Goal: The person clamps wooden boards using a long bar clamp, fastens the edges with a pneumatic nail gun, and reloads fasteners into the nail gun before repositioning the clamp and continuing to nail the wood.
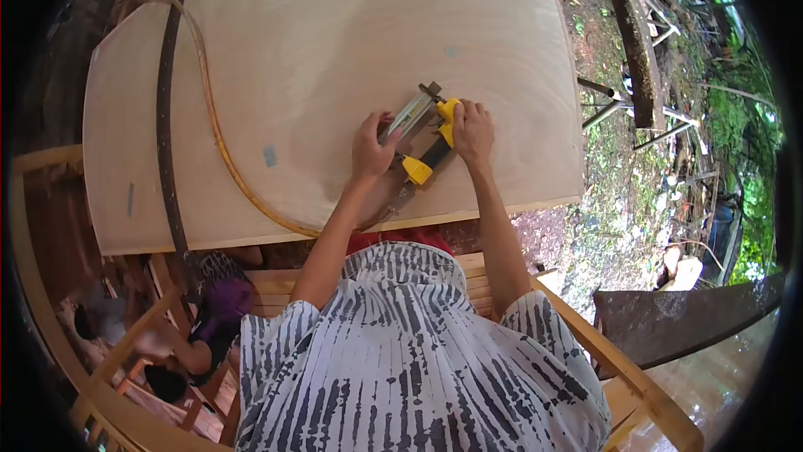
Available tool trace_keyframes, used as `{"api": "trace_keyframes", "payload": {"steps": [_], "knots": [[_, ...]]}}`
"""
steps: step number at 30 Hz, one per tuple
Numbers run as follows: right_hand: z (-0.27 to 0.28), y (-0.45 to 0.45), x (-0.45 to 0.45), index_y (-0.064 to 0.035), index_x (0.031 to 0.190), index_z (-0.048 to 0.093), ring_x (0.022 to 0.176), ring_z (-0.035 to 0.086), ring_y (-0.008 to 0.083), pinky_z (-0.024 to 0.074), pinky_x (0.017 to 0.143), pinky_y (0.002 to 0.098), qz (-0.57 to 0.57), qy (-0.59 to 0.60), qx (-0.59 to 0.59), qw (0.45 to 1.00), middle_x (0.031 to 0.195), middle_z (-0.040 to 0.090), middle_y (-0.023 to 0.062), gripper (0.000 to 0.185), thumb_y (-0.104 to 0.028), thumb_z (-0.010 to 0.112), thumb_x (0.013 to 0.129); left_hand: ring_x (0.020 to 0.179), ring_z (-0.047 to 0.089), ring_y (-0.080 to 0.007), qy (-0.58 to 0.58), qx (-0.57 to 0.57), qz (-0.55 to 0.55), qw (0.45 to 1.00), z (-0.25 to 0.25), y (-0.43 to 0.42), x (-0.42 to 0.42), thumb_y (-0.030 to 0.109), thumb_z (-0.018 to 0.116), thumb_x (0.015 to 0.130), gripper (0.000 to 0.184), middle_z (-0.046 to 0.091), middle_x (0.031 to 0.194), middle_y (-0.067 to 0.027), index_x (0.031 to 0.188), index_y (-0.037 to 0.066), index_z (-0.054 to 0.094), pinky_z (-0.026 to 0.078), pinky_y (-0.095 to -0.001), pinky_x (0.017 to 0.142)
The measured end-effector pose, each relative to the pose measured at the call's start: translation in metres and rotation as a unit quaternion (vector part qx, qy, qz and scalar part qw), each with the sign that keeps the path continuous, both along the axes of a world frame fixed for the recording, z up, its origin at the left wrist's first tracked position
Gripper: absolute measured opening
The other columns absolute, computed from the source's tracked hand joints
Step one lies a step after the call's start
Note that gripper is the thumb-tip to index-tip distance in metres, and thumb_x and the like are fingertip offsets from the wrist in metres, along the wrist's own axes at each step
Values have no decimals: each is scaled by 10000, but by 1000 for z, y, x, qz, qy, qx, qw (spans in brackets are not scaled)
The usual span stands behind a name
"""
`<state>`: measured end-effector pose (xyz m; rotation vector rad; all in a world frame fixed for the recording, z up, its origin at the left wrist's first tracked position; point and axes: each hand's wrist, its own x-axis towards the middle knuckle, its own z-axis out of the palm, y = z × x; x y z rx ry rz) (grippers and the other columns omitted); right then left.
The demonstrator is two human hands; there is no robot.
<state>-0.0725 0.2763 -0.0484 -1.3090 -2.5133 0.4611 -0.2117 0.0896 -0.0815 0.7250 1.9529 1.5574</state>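
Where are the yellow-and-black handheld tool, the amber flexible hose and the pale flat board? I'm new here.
Yellow-and-black handheld tool (pixel 436 151), head view: its black handle section.
Amber flexible hose (pixel 222 148), head view: middle of its curve.
Pale flat board (pixel 335 51), head view: bare upper surface.

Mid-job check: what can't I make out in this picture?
All in the head view:
Tool: part of its yellow head, covered by the right hand; any fasteners inside, too small to tell.
Left hand: some fingers, hidden by the hand itself.
Hose: one stretch, behind the left forearm.
Board: far edge, cut off by the picture's top.
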Motion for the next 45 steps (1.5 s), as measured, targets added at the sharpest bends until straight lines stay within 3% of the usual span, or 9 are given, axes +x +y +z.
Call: {"api": "trace_keyframes", "payload": {"steps": [5, 9, 16, 19, 25, 34, 37, 40, 45], "knots": [[14, 6, -18, -153, 1265, 740, 1160, 651, 344, 537, 940, 457, 5, 10, 77, 997, 1206, 738, 105, 405, -455, 638, 1017, 1145, 645, -370, 174, -57, 2, 983, 13, -35, 4, 151, 791, 902, 471, 665, 1252, -182, 1326, 24, 632, 525, -456, 1002], [23, 8, -47, -150, 1153, 798, 1096, 705, 309, 554, 913, 443, 21, 51, -89, 994, 1114, 777, 101, 358, -442, 699, 971, 1122, 602, -400, 251, -116, -41, 960, 23, -77, 20, 157, 797, 887, 489, 649, 1215, -193, 1334, 30, 645, 499, -495, 999], [41, 4, -53, -106, 1081, 812, 956, 760, 315, 579, 855, 434, -88, 97, -176, 976, 1018, 802, 103, 332, -402, 712, 969, 1095, 592, -411, 138, -124, -2, 983, 10, -92, 18, 107, 777, 885, 425, 637, 1157, -174, 1296, 41, 691, 481, -501, 1009], [17, 26, -47, -78, 1090, 796, 939, 768, 326, 577, 819, 429, -86, 202, -183, 958, 986, 805, 119, 356, -402, 695, 982, 1161, 598, -383, 223, -154, -42, 962, 33, -86, 8, 75, 769, 892, 453, 643, 1227, -162, 1335, 56, 674, 490, -477, 1024], [27, 9, -43, -30, 991, 759, 919, 748, 376, 565, 810, 470, -98, 128, -99, 982, 964, 783, 160, 342, -357, 659, 1001, 1300, 568, -347, 332, -65, -123, 933, 39, 14, -4, 168, 704, 951, 514, 622, 1430, -95, 1453, 119, 598, 470, -469, 1079], [30, -3, -48, -63, 999, 746, 944, 722, 407, 560, 793, 523, -140, 32, -88, 986, 1017, 751, 166, 335, -364, 603, 1027, 1603, 288, -340, 402, -185, -208, 872, 9, 17, 6, 297, 508, 1098, 657, 280, 1761, -55, 1695, 143, 282, 278, -613, 1253], [28, -2, -48, -68, 1001, 748, 949, 725, 413, 562, 804, 528, -140, 14, -77, 987, 1017, 758, 163, 353, -382, 590, 1033, 1611, 269, -354, 430, -211, -212, 852, 18, 9, 4, 387, 581, 1053, 777, 259, 1767, -79, 1701, 112, 252, 240, -605, 1281], [30, -4, -45, -75, 1005, 750, 952, 729, 408, 562, 813, 535, -150, 14, -88, 985, 1016, 762, 161, 351, -382, 584, 1036, 1621, 238, -360, 289, -184, -260, 903, 24, -14, -4, 453, 748, 916, 1008, 228, 1773, -118, 1704, 95, 230, 231, -625, 1286], [36, -5, -44, -88, 1003, 756, 945, 733, 406, 563, 817, 539, -157, 12, -100, 982, 1011, 765, 155, 341, -382, 587, 1032, 1614, 224, -417, 169, -69, -317, 931, 12, -28, -20, 281, 902, 765, 1231, 185, 1761, -235, 1705, 28, 148, 245, -446, 1318]]}}
